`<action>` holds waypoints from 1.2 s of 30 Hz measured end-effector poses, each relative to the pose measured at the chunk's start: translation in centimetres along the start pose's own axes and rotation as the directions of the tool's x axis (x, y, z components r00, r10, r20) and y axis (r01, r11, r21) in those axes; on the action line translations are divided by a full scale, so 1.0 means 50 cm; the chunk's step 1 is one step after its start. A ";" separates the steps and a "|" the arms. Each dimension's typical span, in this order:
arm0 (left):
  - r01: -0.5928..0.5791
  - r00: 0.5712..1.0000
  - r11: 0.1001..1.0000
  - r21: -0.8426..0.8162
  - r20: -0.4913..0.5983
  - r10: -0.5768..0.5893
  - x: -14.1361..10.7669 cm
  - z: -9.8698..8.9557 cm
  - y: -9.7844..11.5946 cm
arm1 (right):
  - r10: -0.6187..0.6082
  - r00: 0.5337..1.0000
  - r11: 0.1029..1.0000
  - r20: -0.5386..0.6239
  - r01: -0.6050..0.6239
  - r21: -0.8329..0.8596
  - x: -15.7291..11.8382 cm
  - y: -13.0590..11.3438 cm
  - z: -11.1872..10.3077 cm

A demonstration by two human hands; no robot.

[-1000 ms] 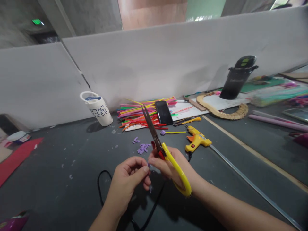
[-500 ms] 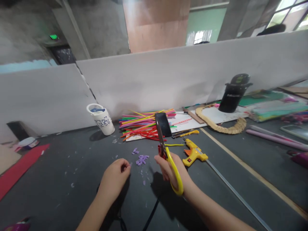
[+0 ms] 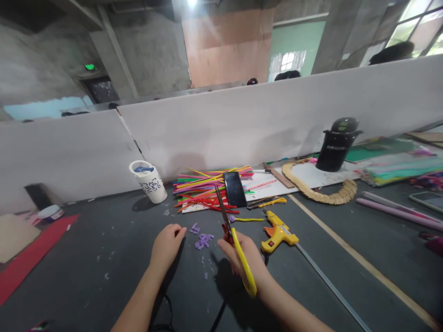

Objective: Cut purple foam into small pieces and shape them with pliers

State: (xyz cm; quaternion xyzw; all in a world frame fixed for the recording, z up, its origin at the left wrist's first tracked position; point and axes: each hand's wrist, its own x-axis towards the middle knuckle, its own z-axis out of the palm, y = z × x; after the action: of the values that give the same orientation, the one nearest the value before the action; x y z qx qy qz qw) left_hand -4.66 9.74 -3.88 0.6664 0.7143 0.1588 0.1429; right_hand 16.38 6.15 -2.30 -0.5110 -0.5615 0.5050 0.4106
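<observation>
Purple pieces (image 3: 203, 241) piled, scissors (image 3: 236, 242) in hand

From my station I see the dark table (image 3: 114, 249) and, beyond and left of the glue gun (image 3: 281, 233), a stem bundle (image 3: 199, 184) with plenty left in it. Just left of that gun, my right hand (image 3: 252, 258) holds the scissors, pointing away. My left hand (image 3: 166, 245) is farther left of it, fingers drawn narrow; I cannot tell whether they pinch anything. A ball-tipped yellow stem (image 3: 249, 220), just left of the gun's front end, looks complete to me. The purple pieces lie left of the gun, past the scissors; I judge the cutting partway along, its end unclear.

Against one second ago, the hands, close together then, stand apart; the left is now beside the pile.
</observation>
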 end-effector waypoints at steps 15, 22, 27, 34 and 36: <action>-0.277 0.948 0.942 -0.188 0.104 0.300 -0.093 0.007 0.022 | 0.019 1.000 1.000 -0.025 -0.019 0.018 0.016 0.018 -0.005; -0.268 0.962 0.957 -0.114 0.014 0.272 -0.059 0.021 0.031 | 0.078 0.997 0.997 -0.012 -0.078 -0.015 0.023 0.027 -0.003; -0.393 0.918 0.915 -0.089 0.022 0.396 -0.066 0.043 0.062 | 0.188 0.982 0.981 0.031 -0.185 -0.064 0.029 0.036 -0.002; -0.425 0.898 0.898 -0.115 0.071 0.434 -0.038 0.071 0.076 | 0.243 0.967 0.968 0.075 -0.237 -0.084 0.030 0.033 -0.002; -0.407 0.906 0.899 -0.163 0.057 0.420 -0.034 0.074 0.079 | 0.234 0.969 0.970 0.078 -0.227 -0.091 0.030 0.029 -0.004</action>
State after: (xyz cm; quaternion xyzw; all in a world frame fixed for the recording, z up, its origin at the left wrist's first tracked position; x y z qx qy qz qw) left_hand 0.58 8.44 -5.59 0.7970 0.5356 0.2073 0.1869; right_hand 16.60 7.60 -3.79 -0.5664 -0.5359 0.5480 0.3030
